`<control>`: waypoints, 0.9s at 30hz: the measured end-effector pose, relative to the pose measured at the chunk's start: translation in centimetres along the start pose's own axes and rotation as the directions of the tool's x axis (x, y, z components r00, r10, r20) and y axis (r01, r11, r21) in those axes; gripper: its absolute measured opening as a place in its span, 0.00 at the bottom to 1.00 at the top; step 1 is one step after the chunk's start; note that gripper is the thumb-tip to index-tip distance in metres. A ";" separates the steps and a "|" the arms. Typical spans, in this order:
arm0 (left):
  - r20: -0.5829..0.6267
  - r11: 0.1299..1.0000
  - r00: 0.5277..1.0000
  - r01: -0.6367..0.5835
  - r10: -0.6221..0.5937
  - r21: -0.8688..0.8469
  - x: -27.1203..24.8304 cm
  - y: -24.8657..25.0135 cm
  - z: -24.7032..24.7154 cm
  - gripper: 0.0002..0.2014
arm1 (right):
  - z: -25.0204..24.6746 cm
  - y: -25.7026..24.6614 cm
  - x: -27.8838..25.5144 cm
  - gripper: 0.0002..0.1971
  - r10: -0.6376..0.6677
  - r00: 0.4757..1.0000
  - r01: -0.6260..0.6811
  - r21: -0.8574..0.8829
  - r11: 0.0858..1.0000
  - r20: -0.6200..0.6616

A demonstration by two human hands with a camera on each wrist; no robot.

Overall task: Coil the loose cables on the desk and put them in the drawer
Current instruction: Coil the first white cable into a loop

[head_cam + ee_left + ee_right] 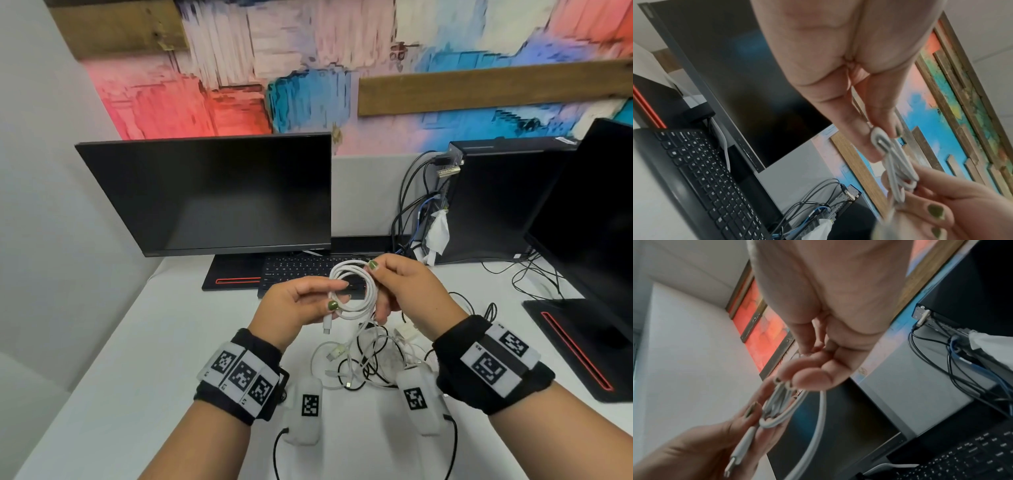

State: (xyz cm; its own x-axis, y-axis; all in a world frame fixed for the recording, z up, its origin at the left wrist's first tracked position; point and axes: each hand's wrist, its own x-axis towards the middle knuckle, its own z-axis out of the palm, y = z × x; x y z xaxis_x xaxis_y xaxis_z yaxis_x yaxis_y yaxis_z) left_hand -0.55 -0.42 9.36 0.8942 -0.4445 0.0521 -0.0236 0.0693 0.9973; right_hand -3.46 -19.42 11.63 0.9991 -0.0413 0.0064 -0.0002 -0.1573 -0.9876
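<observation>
Head view –
L hand (301, 303): raised above the surface, thumb + fingers pinching the near side of a white cable coil (354, 291); thumbnail painted green.
R hand (400, 286): pinches the far/right side of the same coil btwn thumb and forefinger.
Coil: a few round loops, held in the air btwn both hands, over the keyboard's near edge; one plug end (327, 325) hangs down below L thumb; a loose tail drops to the pile.
Cable pile (370, 359): tangled white + black cables lying on the surface (137, 359), under and just behind the hands, btwn the wrists.
Keyboard (301, 270): black, behind the hands, in front of the monitor (212, 195).
PC tower (500, 202): right of monitor, cables plugged in its rear.
2nd monitor (592, 212): far right edge.
Wristbands: black, w/ printed markers, on both wrists.

L wrist view –
L hand (849, 81): fingertips grip the white coil (898, 164); blurry.
R hand (953, 211): lower right, holds the coil's other end.
Keyboard (701, 175) + monitor (735, 73): at left.

R wrist view –
R hand (828, 321): fingers curled round the top of the coil (781, 402).
L hand (701, 451): lower left, pinches the coil's bottom; plug (740, 449) lies along its fingers.
Tail: one strand hangs down from the R fingers.
</observation>
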 end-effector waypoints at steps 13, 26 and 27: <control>-0.154 0.864 0.947 -0.181 0.282 0.470 0.7 -0.2 -0.1 0.16 | -0.4 1.4 0.4 0.12 -0.065 0.998 0.062 -0.302 0.951 -0.002; 0.016 0.642 0.990 -0.101 0.137 0.760 0.7 -0.7 0.6 0.29 | 0.0 1.2 0.0 0.11 -0.092 0.989 0.143 -0.564 0.813 0.117; 0.023 0.621 0.991 -0.101 0.133 0.777 0.7 -0.8 0.7 0.28 | 0.1 1.2 -0.1 0.11 -0.091 0.986 0.153 -0.563 0.812 0.137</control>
State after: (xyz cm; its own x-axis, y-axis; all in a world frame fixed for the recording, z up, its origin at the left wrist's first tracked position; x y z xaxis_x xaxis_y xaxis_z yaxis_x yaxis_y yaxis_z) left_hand -0.19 -1.43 8.64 0.8729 -0.4515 0.1850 -0.4521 -0.6060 0.6545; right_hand -3.51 -19.47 10.45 0.9913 0.1085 0.0750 0.1293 -0.6896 -0.7125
